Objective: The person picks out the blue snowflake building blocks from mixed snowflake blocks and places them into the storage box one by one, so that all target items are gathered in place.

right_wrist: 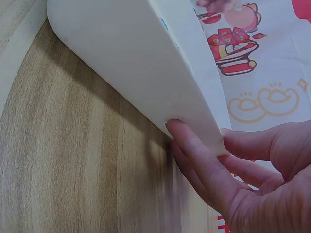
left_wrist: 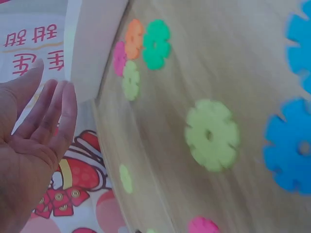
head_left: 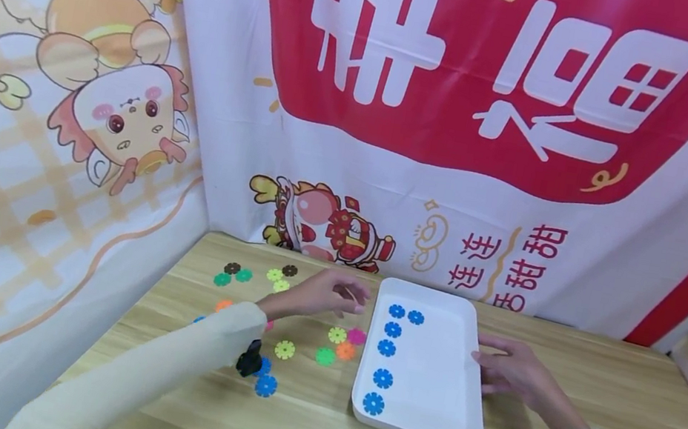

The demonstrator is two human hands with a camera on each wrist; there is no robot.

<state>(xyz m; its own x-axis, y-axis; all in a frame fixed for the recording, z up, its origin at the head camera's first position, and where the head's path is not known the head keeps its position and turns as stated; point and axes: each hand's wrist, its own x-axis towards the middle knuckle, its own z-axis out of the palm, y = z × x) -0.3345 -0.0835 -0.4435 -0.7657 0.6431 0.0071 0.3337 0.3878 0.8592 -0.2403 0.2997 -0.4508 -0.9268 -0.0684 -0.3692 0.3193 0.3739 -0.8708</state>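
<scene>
A white plastic tray (head_left: 436, 379) lies on the table with several blue notched snowflake discs (head_left: 382, 378) in it, mostly in a column along its left side. My right hand (head_left: 512, 369) pinches the tray's right wall; in the right wrist view the thumb is at the rim and the fingers (right_wrist: 194, 145) lie against the outside. Just off the tray's upper left side, my left hand (head_left: 328, 293) hovers with loosely bent fingers. Nothing shows in its palm in the left wrist view. Below it are a yellow disc (head_left: 337, 335), a magenta disc (head_left: 356, 336) and an orange disc (head_left: 346, 350).
Loose discs are scattered left of the tray, among them a green disc (head_left: 324, 356), a pale yellow disc (head_left: 285, 349), a blue disc (head_left: 266, 385) and a brown disc (head_left: 290, 270). Printed cloths (head_left: 352, 163) hang behind and at the left of the wooden table (head_left: 204, 417).
</scene>
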